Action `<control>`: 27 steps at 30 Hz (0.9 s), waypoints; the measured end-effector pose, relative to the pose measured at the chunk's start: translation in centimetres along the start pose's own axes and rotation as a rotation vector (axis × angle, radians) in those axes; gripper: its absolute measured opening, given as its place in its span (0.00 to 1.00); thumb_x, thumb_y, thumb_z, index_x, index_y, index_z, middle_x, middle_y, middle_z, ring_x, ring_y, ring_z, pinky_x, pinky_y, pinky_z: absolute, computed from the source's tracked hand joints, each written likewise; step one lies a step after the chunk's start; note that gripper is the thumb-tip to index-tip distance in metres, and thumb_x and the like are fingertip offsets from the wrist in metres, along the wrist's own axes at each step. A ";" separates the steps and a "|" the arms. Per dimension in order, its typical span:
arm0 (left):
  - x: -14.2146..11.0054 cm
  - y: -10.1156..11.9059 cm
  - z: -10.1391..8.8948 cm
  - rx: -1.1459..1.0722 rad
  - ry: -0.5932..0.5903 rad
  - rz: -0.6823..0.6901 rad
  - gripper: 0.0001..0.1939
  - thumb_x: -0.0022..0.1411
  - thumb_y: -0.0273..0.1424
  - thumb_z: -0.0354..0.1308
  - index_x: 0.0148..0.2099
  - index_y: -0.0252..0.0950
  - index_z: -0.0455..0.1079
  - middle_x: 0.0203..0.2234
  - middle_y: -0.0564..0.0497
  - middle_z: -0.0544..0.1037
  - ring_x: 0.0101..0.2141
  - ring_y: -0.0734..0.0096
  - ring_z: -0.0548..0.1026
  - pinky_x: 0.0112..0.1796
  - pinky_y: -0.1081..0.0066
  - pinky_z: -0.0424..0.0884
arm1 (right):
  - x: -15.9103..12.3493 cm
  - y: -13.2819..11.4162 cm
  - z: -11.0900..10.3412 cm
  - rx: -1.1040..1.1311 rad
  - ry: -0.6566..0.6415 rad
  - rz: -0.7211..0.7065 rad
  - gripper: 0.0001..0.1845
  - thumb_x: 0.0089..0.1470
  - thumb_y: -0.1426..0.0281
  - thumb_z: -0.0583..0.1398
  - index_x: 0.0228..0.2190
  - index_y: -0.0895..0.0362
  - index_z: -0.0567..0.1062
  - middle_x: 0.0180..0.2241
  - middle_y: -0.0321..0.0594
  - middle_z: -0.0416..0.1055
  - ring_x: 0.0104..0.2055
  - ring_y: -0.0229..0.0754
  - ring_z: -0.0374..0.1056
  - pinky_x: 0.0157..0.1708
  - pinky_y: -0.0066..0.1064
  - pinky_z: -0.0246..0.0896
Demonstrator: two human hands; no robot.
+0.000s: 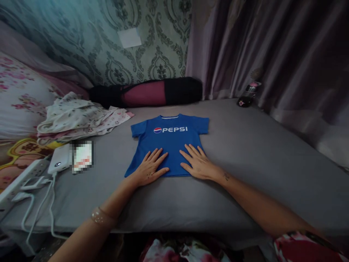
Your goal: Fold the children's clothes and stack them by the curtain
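Blue shirt (171, 145) lies flat on grey bed (251, 153), print (174, 129) up; L hand (152, 167) & R hand (197, 163) spread open, palms down near hem (176, 176) (gripping nothing), prob. to keep it flat.

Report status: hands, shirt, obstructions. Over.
Left hand and right hand open, palms down on lower blue shirt. Shirt spread flat, PEPSI print up. Patterned cloth pile and white device off left, not on shirt.
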State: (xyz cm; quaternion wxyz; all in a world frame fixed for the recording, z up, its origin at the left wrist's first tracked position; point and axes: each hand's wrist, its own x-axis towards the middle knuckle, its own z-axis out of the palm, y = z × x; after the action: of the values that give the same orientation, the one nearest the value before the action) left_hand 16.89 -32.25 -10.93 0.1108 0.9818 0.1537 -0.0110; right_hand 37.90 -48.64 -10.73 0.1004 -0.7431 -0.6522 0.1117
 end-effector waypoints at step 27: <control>26.2 6.6 -2.5 -0.275 0.070 0.207 0.15 0.59 0.29 0.53 0.47 0.33 0.73 0.40 0.47 0.79 0.40 0.67 0.76 0.42 0.73 0.70 | 0.1 6.6 -1.3 0.386 0.286 0.559 0.13 0.57 0.67 0.54 0.30 0.59 0.78 0.31 0.45 0.77 0.33 0.41 0.71 0.32 0.28 0.58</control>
State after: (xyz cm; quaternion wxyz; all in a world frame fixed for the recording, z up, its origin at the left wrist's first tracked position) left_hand 43.81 -29.97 -8.51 0.2393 0.9678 0.0555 0.0557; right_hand 44.57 -49.35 -11.42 0.2945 -0.8679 -0.3704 0.1508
